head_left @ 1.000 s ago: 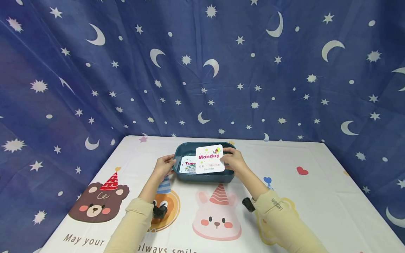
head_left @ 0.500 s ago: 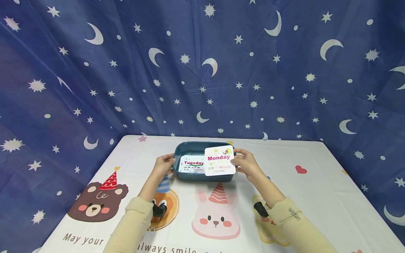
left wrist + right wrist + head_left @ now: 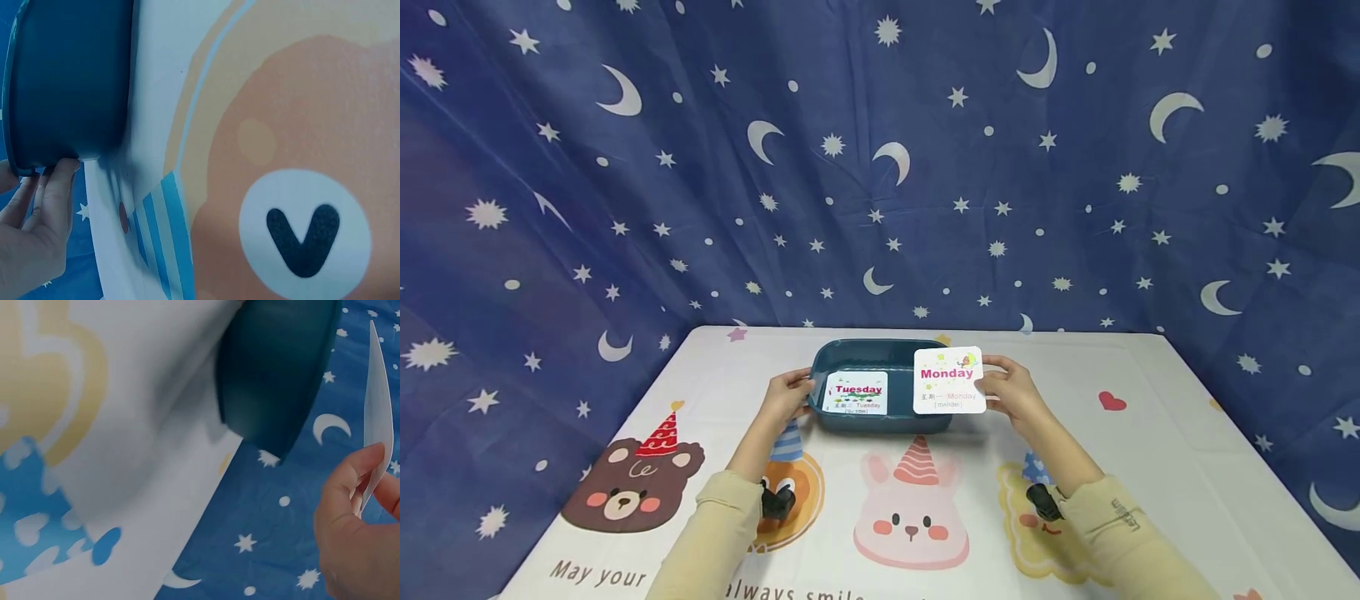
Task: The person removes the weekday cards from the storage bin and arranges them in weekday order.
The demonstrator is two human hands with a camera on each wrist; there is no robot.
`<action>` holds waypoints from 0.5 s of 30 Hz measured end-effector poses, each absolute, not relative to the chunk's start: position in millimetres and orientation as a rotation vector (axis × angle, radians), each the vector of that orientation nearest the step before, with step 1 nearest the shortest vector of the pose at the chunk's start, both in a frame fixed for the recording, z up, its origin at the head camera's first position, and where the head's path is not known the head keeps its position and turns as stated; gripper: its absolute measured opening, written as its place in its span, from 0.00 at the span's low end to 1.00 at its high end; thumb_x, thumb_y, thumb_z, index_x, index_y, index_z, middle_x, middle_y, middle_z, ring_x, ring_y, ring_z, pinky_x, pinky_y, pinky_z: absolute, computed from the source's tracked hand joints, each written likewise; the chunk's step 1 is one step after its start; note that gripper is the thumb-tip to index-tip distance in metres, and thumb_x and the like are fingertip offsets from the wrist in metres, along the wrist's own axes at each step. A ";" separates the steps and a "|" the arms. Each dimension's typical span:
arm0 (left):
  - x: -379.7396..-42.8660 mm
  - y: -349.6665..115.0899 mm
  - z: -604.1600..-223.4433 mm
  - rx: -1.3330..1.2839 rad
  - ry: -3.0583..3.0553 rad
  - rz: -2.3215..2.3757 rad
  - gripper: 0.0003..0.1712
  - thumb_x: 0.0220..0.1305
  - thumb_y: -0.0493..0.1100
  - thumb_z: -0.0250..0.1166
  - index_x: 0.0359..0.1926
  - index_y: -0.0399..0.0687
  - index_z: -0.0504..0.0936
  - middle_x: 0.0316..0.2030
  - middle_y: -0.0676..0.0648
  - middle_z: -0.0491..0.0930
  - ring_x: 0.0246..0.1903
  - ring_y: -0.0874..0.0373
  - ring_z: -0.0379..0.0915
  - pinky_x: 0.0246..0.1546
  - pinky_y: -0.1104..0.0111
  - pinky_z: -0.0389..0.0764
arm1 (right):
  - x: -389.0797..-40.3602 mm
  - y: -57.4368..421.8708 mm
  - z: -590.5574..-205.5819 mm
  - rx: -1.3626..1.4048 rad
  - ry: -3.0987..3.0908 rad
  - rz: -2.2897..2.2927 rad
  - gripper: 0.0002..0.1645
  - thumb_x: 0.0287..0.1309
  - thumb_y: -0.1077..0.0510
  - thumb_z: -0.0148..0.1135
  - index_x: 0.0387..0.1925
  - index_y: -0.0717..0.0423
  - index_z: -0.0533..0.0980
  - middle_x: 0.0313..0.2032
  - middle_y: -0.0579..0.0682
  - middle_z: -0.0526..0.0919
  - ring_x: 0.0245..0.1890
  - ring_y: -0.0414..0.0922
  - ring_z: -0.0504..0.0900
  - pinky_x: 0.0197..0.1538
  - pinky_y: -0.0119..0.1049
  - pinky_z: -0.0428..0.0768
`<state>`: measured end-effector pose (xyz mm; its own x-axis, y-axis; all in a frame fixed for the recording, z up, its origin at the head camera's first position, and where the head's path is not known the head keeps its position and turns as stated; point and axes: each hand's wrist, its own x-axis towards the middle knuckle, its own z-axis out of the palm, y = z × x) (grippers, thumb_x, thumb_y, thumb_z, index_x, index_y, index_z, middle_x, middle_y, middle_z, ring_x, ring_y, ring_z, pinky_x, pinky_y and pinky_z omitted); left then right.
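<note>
Cream sleeves (image 3: 713, 533) frame the work at a table, where the step in hand seems to be taking a Monday card (image 3: 949, 382) out of a dark teal tub (image 3: 880, 423). As a judgement, the next move calls for keeping the card's lower edge clear of the tub's right end, holding the tub steady, and finding a flat place for the card.

From left to right: a brown bear print (image 3: 625, 500) in a red party hat decorates the white tablecloth (image 3: 1150, 467). Beside it, the left hand (image 3: 787, 396) grips the tub's left end, thumb at the rim and fingers against the outer wall. The tub appears to stand upright on the cloth. Inside, in its left part, a Tuesday card (image 3: 856, 393) lies face up, its magenta word readable; whether anything lies beneath it cannot be told. A pink rabbit print (image 3: 912, 508) sits on the cloth in front of the tub.

Next comes the Monday card, raised, its printed face toward the head camera, hiding the tub's right end in that view. The right wrist view shows it nearly edge-on and apart from the tub wall. At its right edge, the right hand (image 3: 1013, 387) pinches it, thumb on the printed side, fingers behind. Farther right, a red heart (image 3: 1112, 402) marks the cloth. Behind everything hangs a blue curtain (image 3: 850, 50) with pale moons and stars.
</note>
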<state>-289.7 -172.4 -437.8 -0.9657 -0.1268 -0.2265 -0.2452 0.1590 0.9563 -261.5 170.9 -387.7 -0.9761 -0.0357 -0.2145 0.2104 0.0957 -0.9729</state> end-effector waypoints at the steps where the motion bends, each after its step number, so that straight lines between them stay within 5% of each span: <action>1: -289.6 -172.6 -437.5 -0.379 2.318 1.941 0.23 0.69 0.35 0.52 0.64 0.35 0.66 0.57 0.32 0.70 0.46 0.49 0.74 0.44 0.62 0.84 | -262.4 172.9 -388.9 0.187 2.187 -1.987 0.33 0.56 0.70 0.52 0.65 0.64 0.59 0.33 0.44 0.80 0.28 0.37 0.79 0.31 0.27 0.80; 8: -288.7 -173.5 -436.5 -0.391 2.311 1.949 0.24 0.68 0.35 0.52 0.64 0.35 0.66 0.57 0.32 0.70 0.43 0.52 0.75 0.44 0.62 0.84 | -268.3 186.2 -397.7 0.266 2.254 -1.955 0.33 0.58 0.69 0.51 0.66 0.64 0.59 0.41 0.50 0.81 0.28 0.36 0.78 0.31 0.26 0.80; 15: -288.8 -173.5 -436.3 -0.397 2.321 1.949 0.24 0.68 0.35 0.52 0.64 0.35 0.67 0.56 0.32 0.70 0.44 0.50 0.75 0.46 0.59 0.83 | -276.3 197.2 -400.6 0.354 2.255 -1.965 0.34 0.57 0.69 0.49 0.67 0.63 0.58 0.33 0.42 0.79 0.27 0.35 0.77 0.29 0.26 0.79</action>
<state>-288.8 -173.5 -436.3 -0.9627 -0.1425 -0.2301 -0.2512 0.1548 0.9555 -276.3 197.2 -400.6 -0.9642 0.0911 -0.2492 0.2593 0.1248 -0.9577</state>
